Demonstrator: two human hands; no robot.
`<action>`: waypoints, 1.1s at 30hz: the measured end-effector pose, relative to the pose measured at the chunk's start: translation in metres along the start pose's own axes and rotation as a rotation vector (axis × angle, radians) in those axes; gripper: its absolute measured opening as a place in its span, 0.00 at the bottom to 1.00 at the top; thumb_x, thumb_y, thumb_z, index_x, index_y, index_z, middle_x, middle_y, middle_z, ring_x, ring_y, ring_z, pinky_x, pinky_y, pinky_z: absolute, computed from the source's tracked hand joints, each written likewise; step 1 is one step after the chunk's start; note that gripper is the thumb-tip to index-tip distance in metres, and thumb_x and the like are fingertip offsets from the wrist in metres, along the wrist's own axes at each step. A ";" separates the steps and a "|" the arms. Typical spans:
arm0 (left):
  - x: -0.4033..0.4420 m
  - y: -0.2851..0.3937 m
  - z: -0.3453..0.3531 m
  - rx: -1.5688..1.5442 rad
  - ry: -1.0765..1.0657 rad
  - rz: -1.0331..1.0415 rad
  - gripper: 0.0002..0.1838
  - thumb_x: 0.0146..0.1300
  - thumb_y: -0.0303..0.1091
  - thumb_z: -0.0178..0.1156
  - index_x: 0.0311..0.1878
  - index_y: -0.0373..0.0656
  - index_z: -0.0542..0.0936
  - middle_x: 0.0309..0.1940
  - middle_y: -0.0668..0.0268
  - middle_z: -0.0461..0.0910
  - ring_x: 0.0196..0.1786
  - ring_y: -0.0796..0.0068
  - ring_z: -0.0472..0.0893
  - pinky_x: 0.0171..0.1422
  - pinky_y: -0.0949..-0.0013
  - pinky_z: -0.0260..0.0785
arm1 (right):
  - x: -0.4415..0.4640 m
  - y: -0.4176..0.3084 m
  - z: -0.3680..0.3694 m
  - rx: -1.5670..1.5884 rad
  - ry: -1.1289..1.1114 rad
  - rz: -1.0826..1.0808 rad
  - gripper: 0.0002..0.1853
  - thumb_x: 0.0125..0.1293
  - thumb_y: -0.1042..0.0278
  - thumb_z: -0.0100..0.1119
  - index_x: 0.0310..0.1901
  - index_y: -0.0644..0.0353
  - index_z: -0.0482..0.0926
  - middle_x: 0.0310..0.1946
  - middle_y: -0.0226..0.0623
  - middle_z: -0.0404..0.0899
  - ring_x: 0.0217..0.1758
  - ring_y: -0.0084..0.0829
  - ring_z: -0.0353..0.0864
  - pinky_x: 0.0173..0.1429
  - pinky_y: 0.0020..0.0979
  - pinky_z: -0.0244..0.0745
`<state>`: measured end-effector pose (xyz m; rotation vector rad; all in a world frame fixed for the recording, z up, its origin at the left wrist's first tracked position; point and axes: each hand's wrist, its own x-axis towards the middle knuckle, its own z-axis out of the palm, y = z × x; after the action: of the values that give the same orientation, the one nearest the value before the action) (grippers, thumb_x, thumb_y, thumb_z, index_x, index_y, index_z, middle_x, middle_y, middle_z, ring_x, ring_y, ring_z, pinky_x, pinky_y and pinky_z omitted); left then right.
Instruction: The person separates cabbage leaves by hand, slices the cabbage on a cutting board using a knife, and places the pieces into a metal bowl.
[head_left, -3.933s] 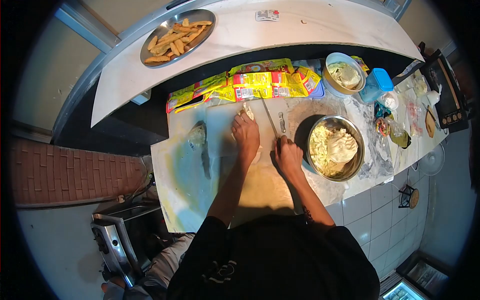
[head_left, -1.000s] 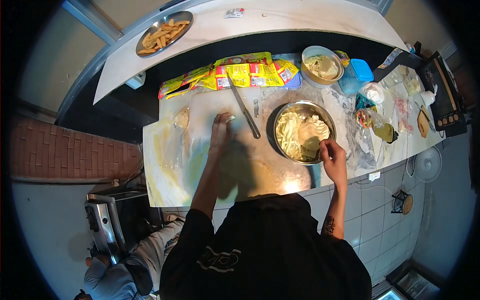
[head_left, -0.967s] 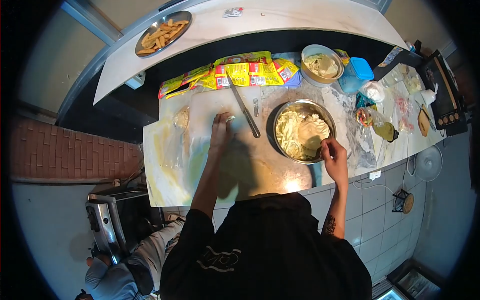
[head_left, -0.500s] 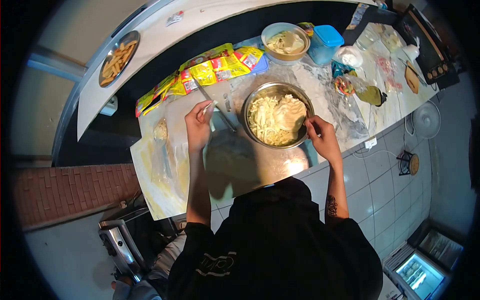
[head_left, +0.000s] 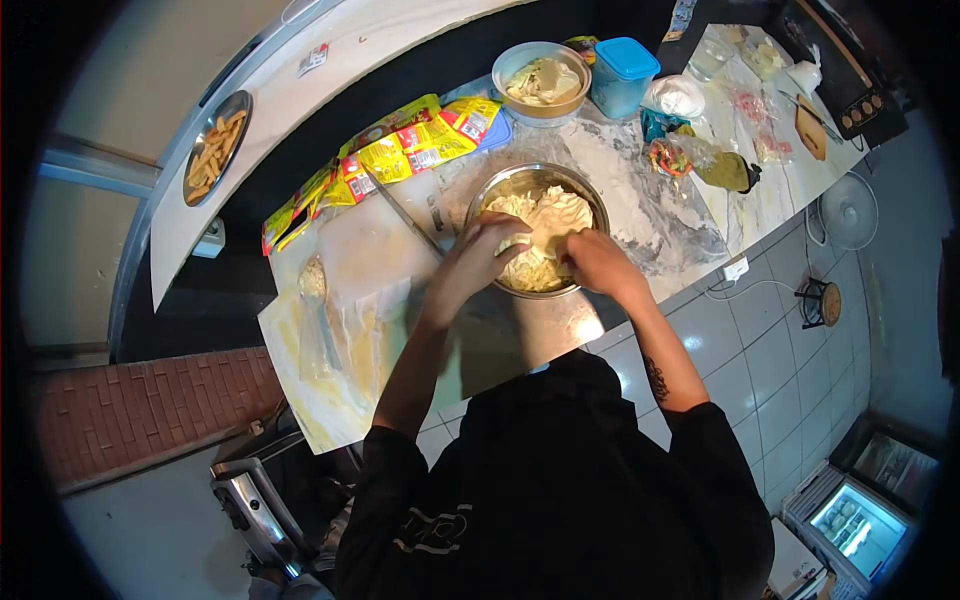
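A metal bowl [head_left: 525,177] holds pale shreds [head_left: 540,272] beside a creamy, smooth-looking mound [head_left: 560,215]. My left hand [head_left: 478,262] reaches over the bowl's left side, its thumb and fingers curled around a pale strip [head_left: 516,242] that is partly hidden. Inside the right part of the bowl, my right hand [head_left: 603,264] has its fingers bunched together against the mound and shreds; whatever they pinch is out of sight. A long knife [head_left: 400,210] lies left of the bowl, across the edge of a pale cutting board [head_left: 365,255].
Yellow-red packets [head_left: 410,150] line the back. Behind the bowl stand a second bowl [head_left: 545,113] with pale food and a blue-lidded container [head_left: 625,80]. Bags [head_left: 720,165] lie to the right. A plate of fries [head_left: 215,155] rests on the upper ledge.
My left hand has moved right from above the cutting board to the bowl. My right hand has left the bowl's right rim and gone in among the contents. The view has shifted slightly.
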<state>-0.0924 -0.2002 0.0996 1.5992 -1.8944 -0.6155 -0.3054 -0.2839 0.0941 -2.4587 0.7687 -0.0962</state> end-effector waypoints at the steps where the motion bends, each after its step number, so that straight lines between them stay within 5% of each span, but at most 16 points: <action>1: 0.000 0.001 -0.003 0.020 0.033 0.015 0.14 0.61 0.33 0.67 0.49 0.41 0.83 0.50 0.55 0.82 0.56 0.55 0.78 0.63 0.58 0.69 | 0.006 -0.001 0.005 -0.003 -0.004 -0.005 0.08 0.54 0.77 0.58 0.36 0.62 0.84 0.32 0.53 0.83 0.39 0.53 0.83 0.43 0.46 0.77; 4: -0.002 0.004 -0.011 0.027 0.061 0.021 0.14 0.62 0.33 0.66 0.50 0.40 0.82 0.51 0.55 0.81 0.56 0.54 0.79 0.62 0.58 0.69 | 0.030 -0.019 0.012 -0.377 -0.283 0.045 0.08 0.57 0.72 0.57 0.35 0.60 0.86 0.36 0.43 0.86 0.41 0.43 0.87 0.42 0.43 0.82; 8: -0.013 0.008 -0.011 -0.047 0.057 -0.043 0.13 0.65 0.34 0.62 0.50 0.39 0.81 0.49 0.53 0.81 0.55 0.53 0.79 0.61 0.58 0.69 | 0.040 -0.030 0.027 -0.491 -0.321 0.075 0.10 0.62 0.68 0.56 0.37 0.55 0.87 0.37 0.39 0.87 0.42 0.37 0.88 0.41 0.37 0.81; 15: -0.027 0.001 -0.013 -0.173 0.030 -0.007 0.14 0.66 0.33 0.61 0.52 0.38 0.80 0.47 0.52 0.80 0.52 0.51 0.79 0.60 0.58 0.70 | 0.039 -0.016 0.024 -0.508 -0.348 -0.009 0.09 0.56 0.71 0.61 0.38 0.57 0.86 0.37 0.42 0.86 0.42 0.40 0.87 0.43 0.40 0.81; 23: -0.028 -0.002 -0.018 -0.325 0.120 -0.035 0.17 0.66 0.33 0.63 0.56 0.38 0.79 0.47 0.55 0.82 0.50 0.62 0.82 0.54 0.62 0.73 | 0.020 0.006 -0.034 -0.070 -0.219 0.070 0.08 0.60 0.73 0.60 0.41 0.63 0.80 0.37 0.48 0.84 0.45 0.49 0.83 0.47 0.44 0.77; 25: -0.023 0.004 -0.016 -0.399 0.145 -0.055 0.17 0.66 0.34 0.63 0.55 0.39 0.79 0.44 0.54 0.83 0.48 0.63 0.83 0.53 0.63 0.74 | 0.012 0.005 -0.045 0.107 -0.139 -0.025 0.06 0.64 0.71 0.60 0.38 0.65 0.79 0.31 0.45 0.82 0.37 0.43 0.83 0.42 0.41 0.75; 28: -0.015 0.012 -0.011 -0.451 0.083 -0.087 0.18 0.69 0.35 0.61 0.59 0.37 0.78 0.52 0.58 0.82 0.53 0.70 0.81 0.57 0.65 0.74 | 0.008 0.013 -0.046 0.371 -0.011 -0.080 0.05 0.71 0.72 0.58 0.38 0.64 0.77 0.26 0.26 0.71 0.32 0.18 0.69 0.36 0.25 0.66; 33: -0.003 0.023 0.007 -0.575 0.071 -0.104 0.25 0.70 0.39 0.61 0.67 0.42 0.71 0.51 0.60 0.81 0.53 0.71 0.81 0.58 0.63 0.72 | 0.008 0.003 -0.041 0.596 -0.004 0.031 0.06 0.72 0.72 0.57 0.37 0.65 0.74 0.27 0.19 0.68 0.32 0.13 0.65 0.33 0.22 0.62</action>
<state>-0.1133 -0.1932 0.1101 1.3197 -1.4110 -1.0237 -0.3092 -0.3106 0.1258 -1.8807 0.6587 -0.2669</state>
